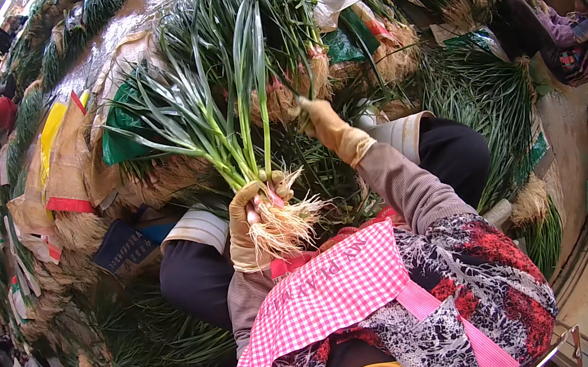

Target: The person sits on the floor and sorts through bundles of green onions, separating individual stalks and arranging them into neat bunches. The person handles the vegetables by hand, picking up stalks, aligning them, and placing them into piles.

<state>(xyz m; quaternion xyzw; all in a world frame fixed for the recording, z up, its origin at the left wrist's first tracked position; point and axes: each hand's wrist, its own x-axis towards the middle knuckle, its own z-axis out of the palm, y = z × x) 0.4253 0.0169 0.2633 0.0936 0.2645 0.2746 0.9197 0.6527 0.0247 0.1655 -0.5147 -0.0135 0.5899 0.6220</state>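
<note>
My left hand (247, 222), in a pale yellow glove, is closed around the lower stalks of a bunch of green onions (229, 153). Their pinkish bulbs and whitish roots point towards my apron, and the leaves fan away from me. My right hand (322, 125), gloved alike, is raised to the right of the bunch with curled fingers, beside a slim green leaf or stalk; whether it grips this, I cannot tell. Beyond both hands lies a pile of green onions (277, 15) with reddish bases and tangled roots.
Brown paper sacks (72, 171) wrap root bundles at the left. Loose green onions (478, 99) are heaped at the right, near a seated person (568, 37). Green plastic (120, 127) lies behind the held bunch. A dark blue printed box (124, 246) stands beside my left knee.
</note>
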